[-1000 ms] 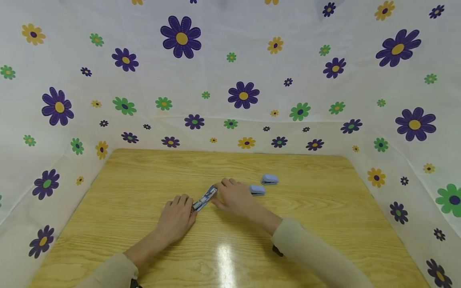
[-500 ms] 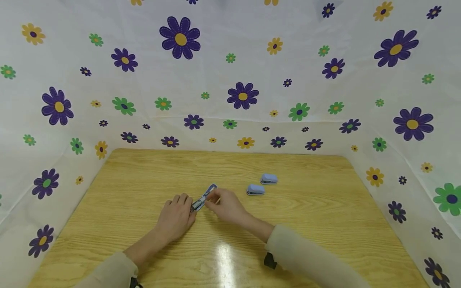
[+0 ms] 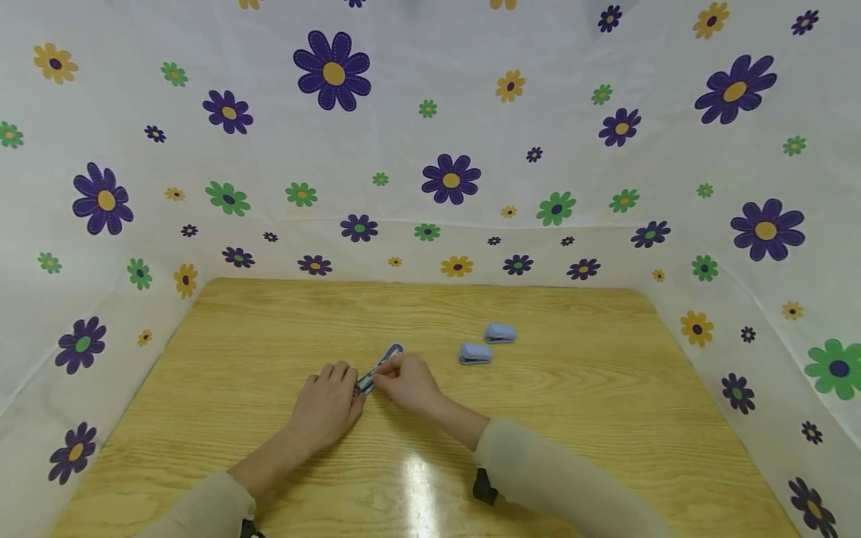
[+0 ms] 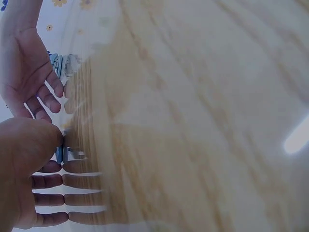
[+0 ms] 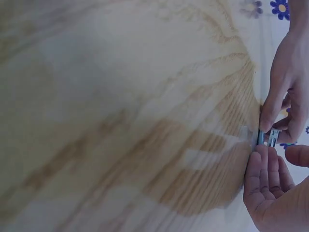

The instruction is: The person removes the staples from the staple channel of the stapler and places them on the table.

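Observation:
A blue stapler [image 3: 382, 363] with a silvery metal magazine lies unfolded and slanted in the middle of the wooden table. My left hand [image 3: 325, 406] grips its near-left end, and the palm hides that end. At the magazine, the thumb and forefinger of my right hand [image 3: 408, 384] come together; I cannot tell whether they also hold something small. In the right wrist view the metal part [image 5: 273, 137] shows between both hands. Two small light-blue staplers, a nearer one [image 3: 475, 354] and a farther one [image 3: 501, 333], sit closed to the right.
The wooden table [image 3: 572, 418] is enclosed at the back and sides by white cloth [image 3: 403, 134] printed with purple, yellow and green flowers. A bright light reflection lies on the tabletop near the front.
My right hand has left the stapler's far end and moved down-left along it to the metal magazine. My left hand keeps its grip; the stapler stays in place.

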Tool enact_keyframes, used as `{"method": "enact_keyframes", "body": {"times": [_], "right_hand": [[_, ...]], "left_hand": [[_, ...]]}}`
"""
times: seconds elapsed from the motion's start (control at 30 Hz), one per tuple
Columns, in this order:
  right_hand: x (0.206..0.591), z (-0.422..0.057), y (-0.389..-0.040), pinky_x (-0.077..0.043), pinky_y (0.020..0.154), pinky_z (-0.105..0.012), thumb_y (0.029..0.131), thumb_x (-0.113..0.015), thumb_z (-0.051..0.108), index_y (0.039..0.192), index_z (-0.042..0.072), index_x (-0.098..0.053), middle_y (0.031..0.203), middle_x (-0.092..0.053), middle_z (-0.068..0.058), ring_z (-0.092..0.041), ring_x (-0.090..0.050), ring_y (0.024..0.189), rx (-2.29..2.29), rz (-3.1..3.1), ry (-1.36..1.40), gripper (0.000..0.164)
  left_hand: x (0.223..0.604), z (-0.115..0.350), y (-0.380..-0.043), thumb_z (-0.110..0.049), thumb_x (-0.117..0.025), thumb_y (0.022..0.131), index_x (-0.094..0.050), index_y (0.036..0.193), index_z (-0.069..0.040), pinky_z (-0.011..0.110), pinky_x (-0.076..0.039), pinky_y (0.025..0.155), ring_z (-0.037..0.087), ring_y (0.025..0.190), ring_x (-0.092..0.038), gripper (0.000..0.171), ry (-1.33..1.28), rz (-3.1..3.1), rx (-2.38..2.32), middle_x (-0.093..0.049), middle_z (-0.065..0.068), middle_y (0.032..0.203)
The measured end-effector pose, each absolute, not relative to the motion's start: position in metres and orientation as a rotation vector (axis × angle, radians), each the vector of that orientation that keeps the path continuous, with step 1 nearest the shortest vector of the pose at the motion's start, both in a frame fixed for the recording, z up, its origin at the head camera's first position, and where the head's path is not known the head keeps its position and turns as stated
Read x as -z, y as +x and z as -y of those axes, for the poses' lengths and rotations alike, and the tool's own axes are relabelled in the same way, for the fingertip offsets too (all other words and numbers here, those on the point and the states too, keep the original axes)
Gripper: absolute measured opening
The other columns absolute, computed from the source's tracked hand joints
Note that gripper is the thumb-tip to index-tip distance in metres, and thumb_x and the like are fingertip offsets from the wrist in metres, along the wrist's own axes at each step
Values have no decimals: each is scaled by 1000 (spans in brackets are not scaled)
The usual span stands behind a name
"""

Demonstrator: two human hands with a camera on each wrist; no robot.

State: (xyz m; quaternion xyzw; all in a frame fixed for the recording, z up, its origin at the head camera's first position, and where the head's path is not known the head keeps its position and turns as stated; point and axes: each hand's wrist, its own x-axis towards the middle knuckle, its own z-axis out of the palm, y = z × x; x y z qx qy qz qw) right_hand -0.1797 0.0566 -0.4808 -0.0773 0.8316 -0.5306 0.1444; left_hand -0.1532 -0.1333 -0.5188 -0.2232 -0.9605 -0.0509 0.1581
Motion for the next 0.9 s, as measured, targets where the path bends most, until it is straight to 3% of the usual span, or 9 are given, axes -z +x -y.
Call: {"method": "enact_keyframes", "body": {"times": [0.3,0.9], "right_hand": [[482,-51,-184,-57,57,-24,101,-70,14,105,0,-78,90,-78,-16,-24,-75,72,1489,-2388,-165,16],[482,-45,-188,-57,57,-23,98,-73,12,102,0,-80,87,-80,-12,-16,-73,69,1499,-2324,-112,14]], "left_hand": [[520,134,-153,-28,-76,96,-62,111,-2,48,-56,71,31,92,-65,33,-645,2730,147,-65,14,106],[516,133,-151,-27,-75,96,-61,101,-5,48,-56,71,29,88,-63,27,-630,2742,158,-63,12,102]]}}
